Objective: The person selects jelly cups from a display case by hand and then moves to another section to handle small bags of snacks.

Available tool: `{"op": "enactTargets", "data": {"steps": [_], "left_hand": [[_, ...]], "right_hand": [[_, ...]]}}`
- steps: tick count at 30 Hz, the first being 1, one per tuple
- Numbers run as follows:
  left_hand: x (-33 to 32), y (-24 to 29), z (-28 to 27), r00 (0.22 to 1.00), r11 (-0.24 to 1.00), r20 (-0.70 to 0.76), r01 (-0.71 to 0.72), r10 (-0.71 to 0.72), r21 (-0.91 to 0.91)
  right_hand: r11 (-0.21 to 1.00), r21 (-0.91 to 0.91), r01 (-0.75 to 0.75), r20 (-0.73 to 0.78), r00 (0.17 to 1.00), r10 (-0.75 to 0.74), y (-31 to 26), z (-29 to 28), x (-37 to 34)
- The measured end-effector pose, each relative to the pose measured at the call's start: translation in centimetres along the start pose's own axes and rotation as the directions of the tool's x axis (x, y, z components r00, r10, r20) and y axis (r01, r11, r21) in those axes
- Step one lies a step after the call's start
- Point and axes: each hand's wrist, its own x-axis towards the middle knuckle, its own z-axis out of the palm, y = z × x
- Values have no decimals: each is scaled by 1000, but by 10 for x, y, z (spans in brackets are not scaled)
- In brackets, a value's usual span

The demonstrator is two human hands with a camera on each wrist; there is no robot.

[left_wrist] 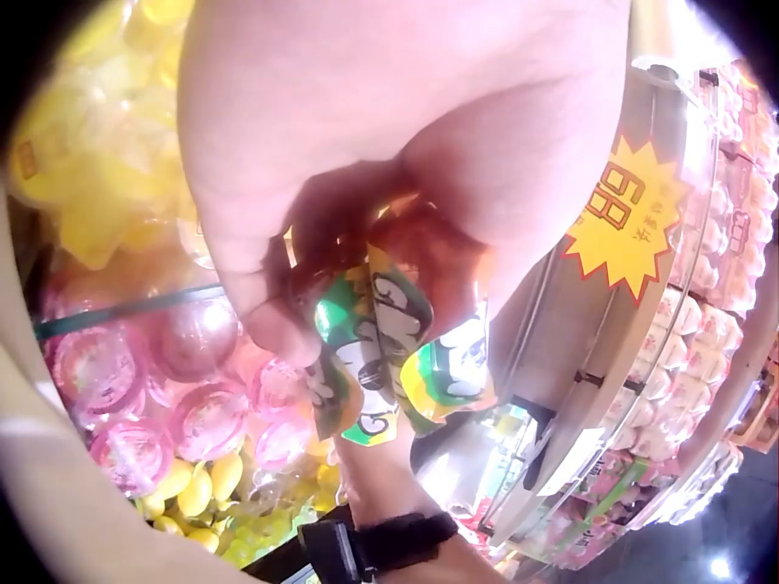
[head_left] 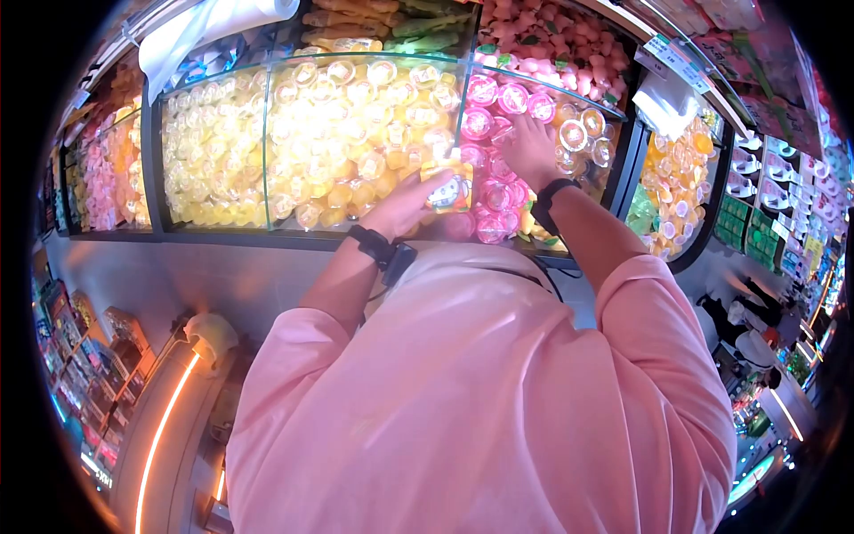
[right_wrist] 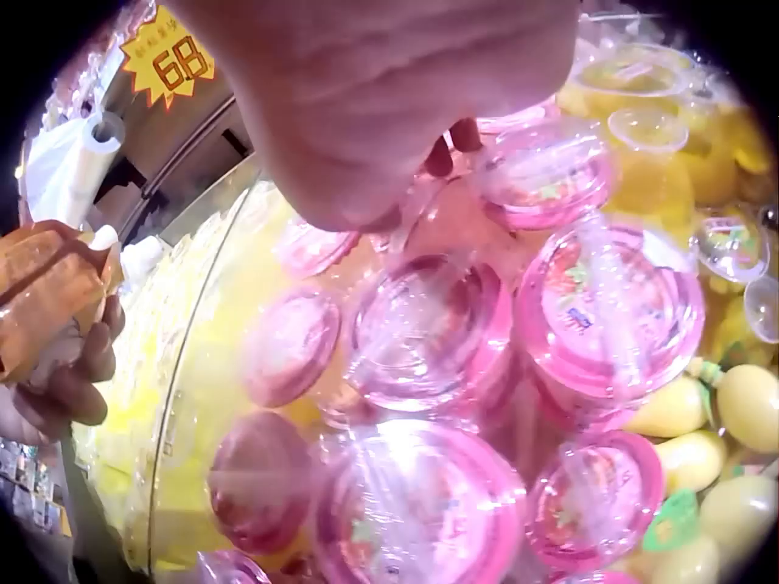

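My left hand (head_left: 398, 206) grips a few small snack packets (left_wrist: 380, 335) with orange-brown, green and yellow wrappers and dark lettering. In the left wrist view the fingers and thumb curl round them. The packets are held over the front of the bins, beside the pink cups. My right hand (head_left: 528, 153) reaches over the pink-lidded jelly cups (right_wrist: 432, 329), its fingers stretched forward among them. In the right wrist view the palm covers much of the fingers, and the fingertips show right at the cups' lids.
Clear dividers (head_left: 267, 147) separate bins of yellow cups (head_left: 334, 116) and pale green cups (head_left: 209, 147). Yellow fruit-shaped pieces (right_wrist: 718, 426) lie beside the pink cups. A plastic bag roll (head_left: 213, 36) hangs at the back left, and a yellow price sign (left_wrist: 627, 217) stands nearby.
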Motion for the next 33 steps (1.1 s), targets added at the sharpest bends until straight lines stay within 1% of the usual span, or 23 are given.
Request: {"op": "enactTargets", "data": {"steps": [3,6,9,12,15,18,21,24,27,30,33], "left_hand": [[7,-7,-7,1000,1000,-1,13,-13,15],[8,-8,-7,999,999,-31,28,-27,28],[6,-6,-6,1000,999,-18,19,-19,35],[5,-6,-7,1000,1000,-24,15,-14,23],[4,-7,-10,1000,1000,-12,4,-4,5],[2,-6,-10,999,1000,-49,20,-19,7],[-4,-3,-5,1000,1000,-17,0,-1,-18],[-6,0,-1,1000,1000,-3,14,-15,-22],[-7,1,-1,1000,1000,-5,18,-18,-11],[-1,-4,-6,1000,1000,3,7,-7,-13],[2,-6,-6,1000,1000,7,12,-12,4]], "right_hand": [[996,-10,90,46,995,-89,6,-8,-5],[977,-35,212,81,975,-208,6,-13,3],[982,-92,164,329,936,-125,3,-19,19],[979,-184,91,479,878,8,-2,-30,31],[994,-113,-3,463,885,55,-2,-31,29],[995,-33,-95,527,844,98,2,-27,35],[992,0,-125,546,831,105,1,-35,39],[993,101,-63,428,904,13,8,-28,34],[991,120,-51,245,969,21,3,-38,22],[982,190,-14,114,993,-8,12,-27,15],[952,298,-75,77,996,54,8,-26,13]]}}
